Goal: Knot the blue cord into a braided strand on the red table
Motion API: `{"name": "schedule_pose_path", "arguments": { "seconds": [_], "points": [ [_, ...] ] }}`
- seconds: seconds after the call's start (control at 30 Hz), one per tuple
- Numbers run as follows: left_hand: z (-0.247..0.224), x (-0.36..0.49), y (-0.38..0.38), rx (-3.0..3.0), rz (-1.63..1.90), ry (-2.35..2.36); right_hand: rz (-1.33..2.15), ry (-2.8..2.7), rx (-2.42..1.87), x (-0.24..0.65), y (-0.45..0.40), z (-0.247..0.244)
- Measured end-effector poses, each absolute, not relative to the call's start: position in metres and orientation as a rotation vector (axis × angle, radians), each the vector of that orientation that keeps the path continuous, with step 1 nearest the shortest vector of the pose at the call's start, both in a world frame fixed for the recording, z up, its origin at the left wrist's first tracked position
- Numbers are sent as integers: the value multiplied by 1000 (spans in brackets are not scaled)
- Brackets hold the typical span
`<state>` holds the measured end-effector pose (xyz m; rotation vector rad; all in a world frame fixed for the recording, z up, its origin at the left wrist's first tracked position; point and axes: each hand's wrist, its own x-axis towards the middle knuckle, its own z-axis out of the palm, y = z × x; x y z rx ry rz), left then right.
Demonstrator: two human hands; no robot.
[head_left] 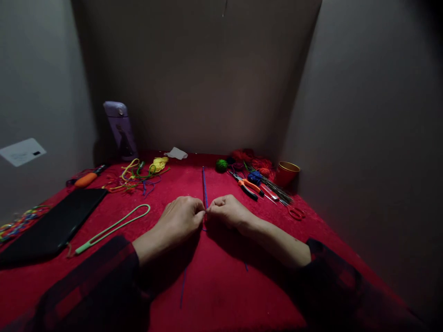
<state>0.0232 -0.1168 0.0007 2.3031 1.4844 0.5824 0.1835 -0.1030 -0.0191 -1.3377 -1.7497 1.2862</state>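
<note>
A narrow blue-purple braided cord (205,184) runs straight away from me down the middle of the red cloth. At its near end my left hand (183,214) and my right hand (230,212) meet, each closed in a pinch with thumb and fingertips pressed together. The pinched part is small and mostly hidden by the fingers, but it appears to be the cord's strands. One loose blue strand (183,288) trails toward me below my left hand. The tip of another strand (247,266) shows under my right forearm.
To the left lie a green looped cord (117,226), a black flat case (55,221), an orange-handled tool (86,179) and tangled yarn (138,177). Behind stands a purple bottle (121,131). On the right are pliers (247,185), red scissors (295,212), yarn balls (221,165) and a red cup (287,174).
</note>
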Motion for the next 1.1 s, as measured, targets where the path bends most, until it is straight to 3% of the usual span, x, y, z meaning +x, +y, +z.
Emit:
{"name": "schedule_pose_path", "arguments": {
  "seconds": [0.37,0.53,0.77,0.93,1.1],
  "points": [
    [2,38,-149,2613,404,1250,1404,-1748,-1264,187,-104,-15],
    [9,41,-160,2353,327,882,1434,-1710,-1214,188,-102,-18],
    [3,37,-128,1599,1094,1321,1415,-1719,-1218,189,-101,-22],
    [-3,35,-121,1484,680,1206,1403,-1763,-1196,189,-102,-21],
    [-6,32,-115,1729,729,1292,1383,-1843,-1180,190,-100,-22]
  ]
}}
